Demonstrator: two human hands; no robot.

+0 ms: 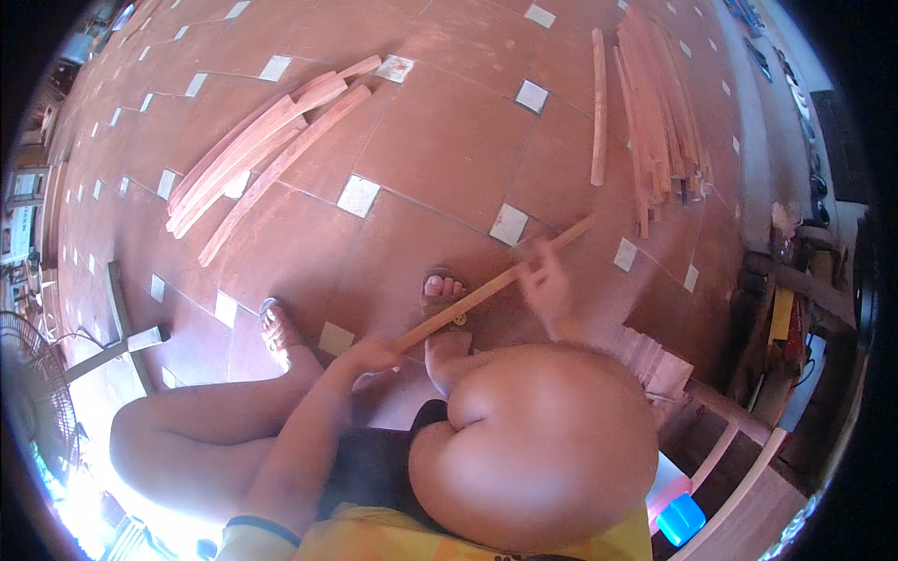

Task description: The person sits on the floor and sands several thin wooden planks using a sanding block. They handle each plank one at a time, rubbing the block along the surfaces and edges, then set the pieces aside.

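Note:
A long, slim wooden strip (pixel 468 301) slants across the space in front of my legs, its far end up to the right. My left hand (pixel 372 357) is closed around its near end. Over the far part of the strip is my right hand (pixel 546 288), smeared by motion. Its fingers overlap the wood, but I cannot tell whether they grip it. Below the strip, my sandalled foot (pixel 440 288) rests on the tiled floor (pixel 440 140).
Wooden strips (pixel 257 140) lie in a loose pile at the far left. A larger strip pile (pixel 659 122) is at the far right, with a single strip (pixel 599 107) beside it. Short wood pieces (pixel 655 365) are near my right knee. A fan (pixel 33 393) stands at left.

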